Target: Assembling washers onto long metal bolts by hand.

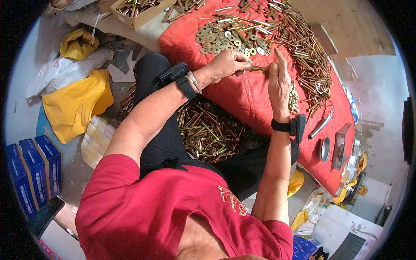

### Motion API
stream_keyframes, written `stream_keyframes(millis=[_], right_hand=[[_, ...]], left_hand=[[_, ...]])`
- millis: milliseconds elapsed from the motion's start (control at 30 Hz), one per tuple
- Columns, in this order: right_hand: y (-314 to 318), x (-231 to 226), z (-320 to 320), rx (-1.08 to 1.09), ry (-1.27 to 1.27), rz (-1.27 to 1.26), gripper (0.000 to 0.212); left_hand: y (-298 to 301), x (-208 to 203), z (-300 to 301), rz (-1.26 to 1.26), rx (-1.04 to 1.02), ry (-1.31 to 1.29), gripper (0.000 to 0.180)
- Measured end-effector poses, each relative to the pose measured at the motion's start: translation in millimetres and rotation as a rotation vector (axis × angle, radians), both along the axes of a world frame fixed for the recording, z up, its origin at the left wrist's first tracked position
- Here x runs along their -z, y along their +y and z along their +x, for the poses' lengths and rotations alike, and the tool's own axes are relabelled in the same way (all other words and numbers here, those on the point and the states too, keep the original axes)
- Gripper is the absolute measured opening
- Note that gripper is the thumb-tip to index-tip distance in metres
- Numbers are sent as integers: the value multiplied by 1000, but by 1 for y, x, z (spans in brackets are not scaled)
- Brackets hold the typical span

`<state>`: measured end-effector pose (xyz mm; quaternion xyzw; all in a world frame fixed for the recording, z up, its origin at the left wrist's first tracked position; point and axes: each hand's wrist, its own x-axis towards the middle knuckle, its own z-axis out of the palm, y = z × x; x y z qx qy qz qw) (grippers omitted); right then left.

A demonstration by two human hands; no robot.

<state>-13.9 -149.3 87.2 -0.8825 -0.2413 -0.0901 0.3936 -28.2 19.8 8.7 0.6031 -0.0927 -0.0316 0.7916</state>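
My left hand [227, 65] and my right hand [278, 82] meet over a red cloth [247, 97], both gripping one brass-coloured bolt [259, 68] held level between them. The left fingers pinch its left end; the right hand closes round its other end with the forefinger pointing up. Just beyond the hands lies a heap of flat brass washers [225, 39]. A long spread of loose bolts [303, 47] runs along the cloth's far right side. Each wrist wears a black band with a small black device.
Between my legs lies a pile of bolts [208, 130]. A cardboard box of bolts [138, 8] stands at the top. Yellow bags [76, 104] and blue boxes [37, 169] sit at the left. A small round metal dish [324, 149] and a metal bar rest at the cloth's right end.
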Motion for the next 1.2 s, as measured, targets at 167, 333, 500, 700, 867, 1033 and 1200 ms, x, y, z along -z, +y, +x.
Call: stream_keyframes(millis=[167, 333, 500, 700, 867, 1033, 1200], right_hand=[[-7, 9, 8, -62, 26, -42, 47], [-8, 15, 12, -233, -271, 16, 42], [-4, 16, 8, -147, -149, -41, 43], [-5, 10, 2, -99, -177, -84, 41], [-13, 15, 9, -157, 123, -21, 43], [-16, 19, 12, -218, -117, -16, 43], [-13, 8, 6, -161, 21, 125, 43]], left_hand=[[0, 2, -3, -12, 15, 9, 14], [-2, -5, -4, -19, 42, 72, 17], [-1, 3, -2, -39, 43, 63, 15], [-1, -2, -6, -81, 71, 118, 12], [-3, -1, -5, -96, 110, 132, 11], [2, 1, -1, -53, 108, 164, 14], [-2, -4, -5, -49, 84, 165, 13]])
